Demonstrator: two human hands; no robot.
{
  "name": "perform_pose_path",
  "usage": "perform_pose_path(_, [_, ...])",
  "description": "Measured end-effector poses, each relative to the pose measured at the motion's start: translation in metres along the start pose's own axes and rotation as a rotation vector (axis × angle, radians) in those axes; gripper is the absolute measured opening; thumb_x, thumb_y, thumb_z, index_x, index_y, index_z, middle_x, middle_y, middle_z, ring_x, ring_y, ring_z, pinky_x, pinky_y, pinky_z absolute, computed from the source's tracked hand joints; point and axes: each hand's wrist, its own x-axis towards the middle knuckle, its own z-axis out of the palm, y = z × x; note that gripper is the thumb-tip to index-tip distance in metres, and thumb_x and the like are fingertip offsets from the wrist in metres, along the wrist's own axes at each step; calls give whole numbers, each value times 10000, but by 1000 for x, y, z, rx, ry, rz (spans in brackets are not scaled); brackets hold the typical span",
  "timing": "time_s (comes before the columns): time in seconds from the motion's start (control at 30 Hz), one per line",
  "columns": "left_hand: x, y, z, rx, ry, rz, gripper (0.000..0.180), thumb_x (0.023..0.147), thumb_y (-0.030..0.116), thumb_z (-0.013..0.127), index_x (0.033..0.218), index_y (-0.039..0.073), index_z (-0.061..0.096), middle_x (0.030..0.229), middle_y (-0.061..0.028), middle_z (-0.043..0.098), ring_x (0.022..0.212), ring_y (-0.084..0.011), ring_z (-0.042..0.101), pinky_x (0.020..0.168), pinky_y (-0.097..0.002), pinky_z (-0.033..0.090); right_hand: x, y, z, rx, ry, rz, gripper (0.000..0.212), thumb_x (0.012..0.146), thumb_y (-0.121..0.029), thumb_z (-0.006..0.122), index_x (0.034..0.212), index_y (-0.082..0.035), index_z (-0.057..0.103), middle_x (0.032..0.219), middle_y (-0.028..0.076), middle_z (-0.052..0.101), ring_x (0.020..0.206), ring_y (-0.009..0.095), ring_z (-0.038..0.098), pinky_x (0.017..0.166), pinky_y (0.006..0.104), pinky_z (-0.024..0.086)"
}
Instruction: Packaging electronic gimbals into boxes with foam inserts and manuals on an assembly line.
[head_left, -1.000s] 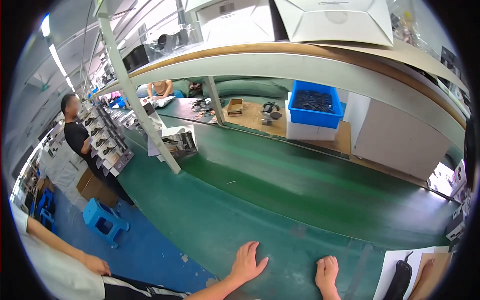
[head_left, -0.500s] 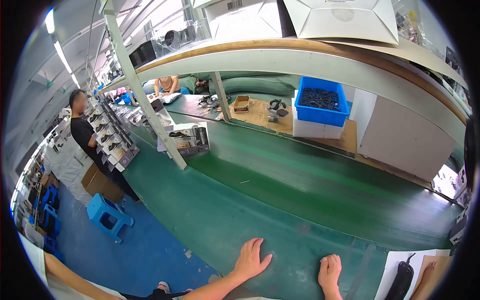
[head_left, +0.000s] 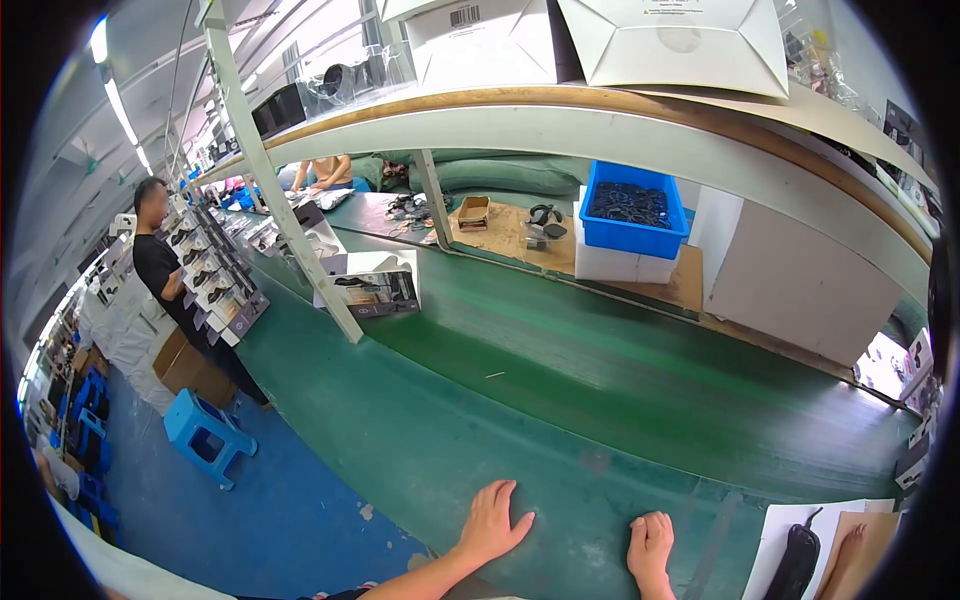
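My left hand lies on the green work surface near its front edge. Its fingers point away from me with the thumb spread to the right, and it holds nothing. To the right, my right hand rests on the same surface with its fingers curled into a loose fist; no object shows in it. Nearest to this hand, at the lower right, is a long black pouch-like thing with a thin cord at its top, lying on a white sheet. A brown piece lies beside it.
A green conveyor belt runs behind my hands. Beyond it stands a blue bin of small dark parts. Open display boxes sit by a shelf post. Another person stands at left near a blue stool.
The whole view has shifted slightly, moving most things a little to the left. A bare forearm at the lower left has gone from its earlier place. Both hands keep nearly the same pose.
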Motion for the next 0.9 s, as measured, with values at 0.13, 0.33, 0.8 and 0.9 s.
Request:
perform_pose_path(0.13, [1, 0, 0, -2, 8, 12, 639, 896, 310, 714, 1380, -40, 487, 1354, -217, 514, 1201, -394, 528, 1064, -444, 430, 1, 1, 0, 4, 8, -1, 98, 881, -10, 596, 785, -23, 588, 777, 105, 593, 696, 290, 485, 693, 381, 432])
perform_pose_path(0.33, [0, 0, 3, 6, 16, 25, 648, 892, 316, 716, 1381, -39, 483, 1361, -217, 509, 1209, -391, 523, 1072, -444, 423, 4, -2, -3, 1, -8, 18, 123, 892, -17, 577, 770, -24, 591, 777, 102, 597, 713, 281, 495, 702, 374, 439])
perform_pose_path(0.8, [127, -127, -51, -1294, 768, -972, 637, 949, 441, 704, 1223, -94, 495, 855, -83, 556, 738, -146, 540, 689, -291, 515, -5, 6, -2, -14, 12, 32, 121, 889, -11, 595, 770, -22, 576, 758, 105, 569, 691, 288, 477, 677, 387, 432])
perform_pose_path(0.9, [170, -215, -88, -1146, 1051, -1146, 586, 919, 414, 750, 1173, -80, 564, 900, -112, 600, 676, -154, 545, 601, -284, 494, 3, 3, 2, -4, 12, 0, 125, 890, -11, 594, 768, -22, 573, 756, 105, 565, 691, 287, 477, 677, 387, 433])
